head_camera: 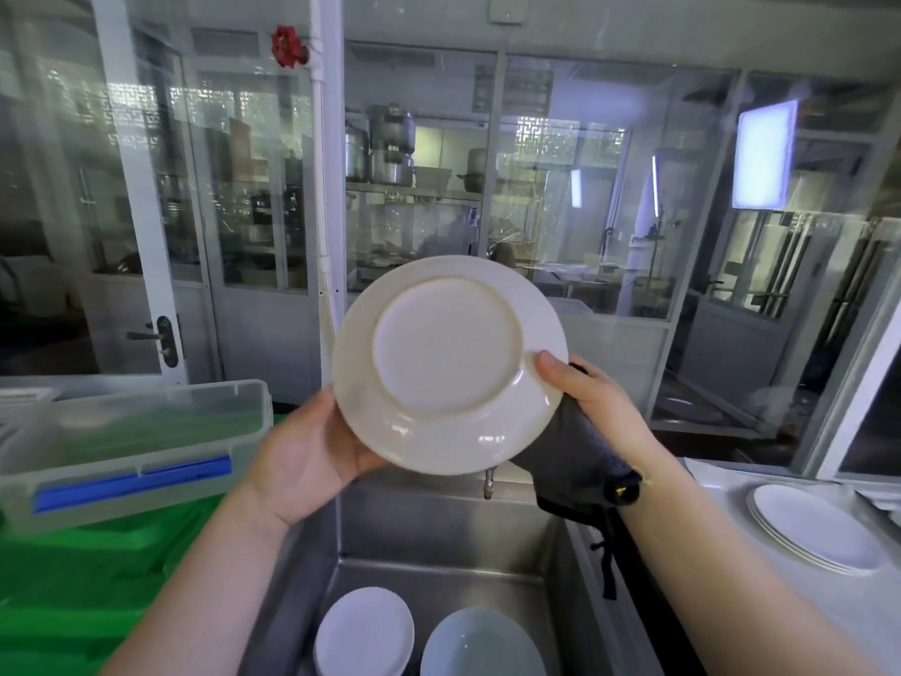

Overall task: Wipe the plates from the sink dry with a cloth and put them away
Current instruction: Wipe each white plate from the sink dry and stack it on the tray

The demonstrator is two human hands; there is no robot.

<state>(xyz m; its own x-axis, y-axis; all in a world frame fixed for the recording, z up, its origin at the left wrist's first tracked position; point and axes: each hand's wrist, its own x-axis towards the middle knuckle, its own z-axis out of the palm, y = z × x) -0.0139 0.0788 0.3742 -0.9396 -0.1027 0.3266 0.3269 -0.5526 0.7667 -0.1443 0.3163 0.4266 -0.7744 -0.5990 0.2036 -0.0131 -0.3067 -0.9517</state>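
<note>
I hold a white plate upright above the sink, its underside facing me. My left hand grips its lower left rim. My right hand holds a dark grey cloth against the plate's right edge, thumb on the underside; the cloth hangs down below the hand. Two more plates lie at the sink's bottom: a white one and a pale blue one. A small stack of white plates rests on the counter at the right.
A clear plastic box with a blue clasp stands on a green surface left of the sink. A tap spout pokes out just below the held plate. Glass partitions and a door stand behind the sink.
</note>
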